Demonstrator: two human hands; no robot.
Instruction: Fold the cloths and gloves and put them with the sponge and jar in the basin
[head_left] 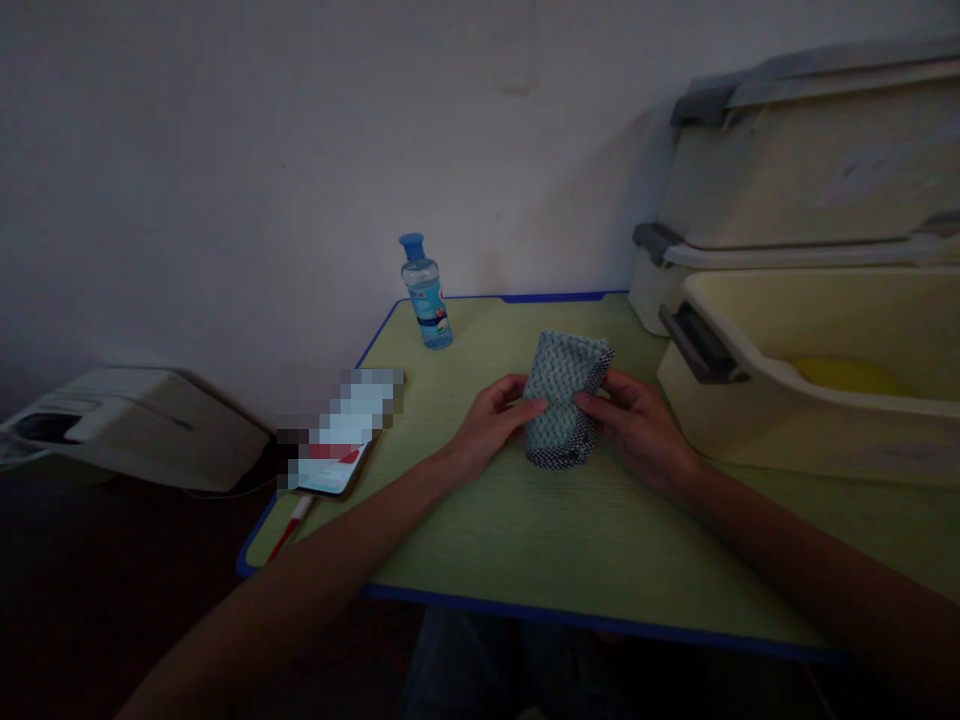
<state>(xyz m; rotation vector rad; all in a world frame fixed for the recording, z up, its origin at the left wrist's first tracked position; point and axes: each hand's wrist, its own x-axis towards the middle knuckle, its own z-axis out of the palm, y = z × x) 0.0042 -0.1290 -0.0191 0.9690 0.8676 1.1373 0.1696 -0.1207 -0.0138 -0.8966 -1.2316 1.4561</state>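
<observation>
Between my two hands is a folded cloth (562, 385), grey-green and woven, with a black-and-white checked edging along its right side and bottom. My left hand (499, 422) grips its left side, thumb on the front face and the other fingers behind. On the opposite side my right hand (634, 420) pinches the cloth the same way. The cloth is held roughly upright over the table (465, 530); whether its lower edge touches the surface I cannot tell. Most fingertips are hidden behind the fabric.
A blue-capped clear bottle (429, 295) stands near the back edge. At the left lie a phone (349, 435) with a lit screen and a red-and-white cable or pen (291, 528). An open cream bin (787, 425) and stacked lidded boxes (795, 185) occupy the right side.
</observation>
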